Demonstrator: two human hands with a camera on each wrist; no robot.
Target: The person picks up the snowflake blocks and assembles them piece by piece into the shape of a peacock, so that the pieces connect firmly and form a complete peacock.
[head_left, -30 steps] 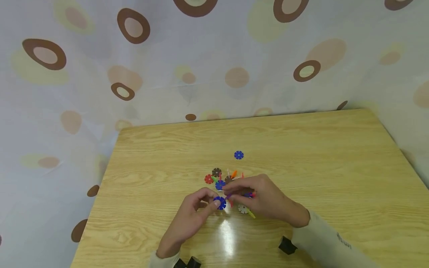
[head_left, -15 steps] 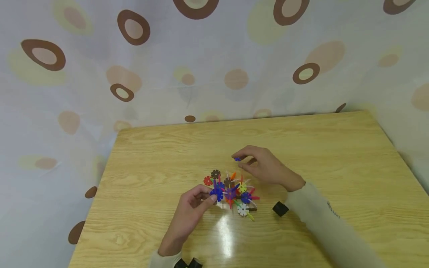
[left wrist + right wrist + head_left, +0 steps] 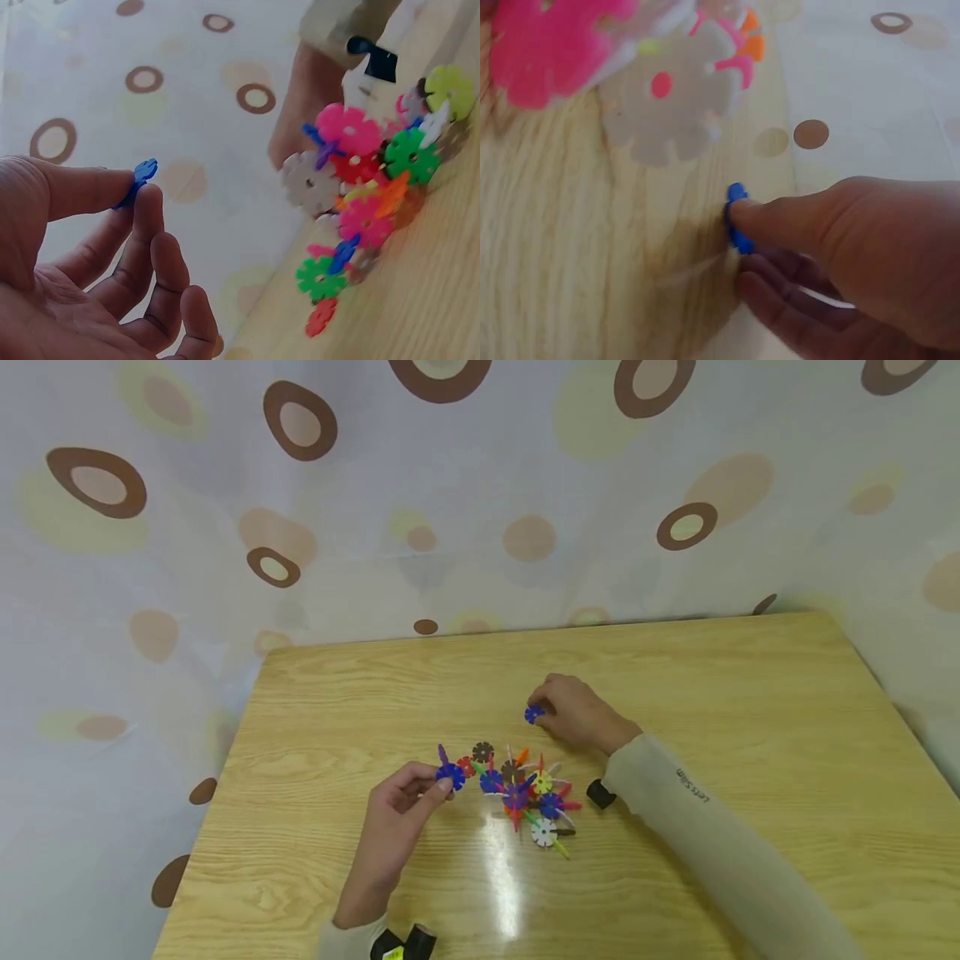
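Observation:
My left hand (image 3: pixel 397 810) pinches a blue notched plastic disc (image 3: pixel 451 777) between thumb and fingers, to the left of the pile. A purple disc (image 3: pixel 442 753), seen edge-on, sticks up from its top. At the back of the pile my right hand (image 3: pixel 579 714) pinches another blue disc (image 3: pixel 533 714) by its edge. The right wrist view has this second disc (image 3: pixel 739 229) edge-on under the thumb, low over the wood. Between the hands lies a cluster of joined discs (image 3: pixel 516 795) in many colours, slotted together at various angles.
The wooden table (image 3: pixel 675 668) carries everything and meets a patterned cloth (image 3: pixel 480 485) along its back edge. A red disc (image 3: pixel 466 767) and a dark brown disc (image 3: pixel 483 752) form the cluster's left end, near my left hand.
My right hand has left the left-hand piece and gone back to the far blue disc, now pinching it. My left hand has moved left with its blue disc, away from the cluster.

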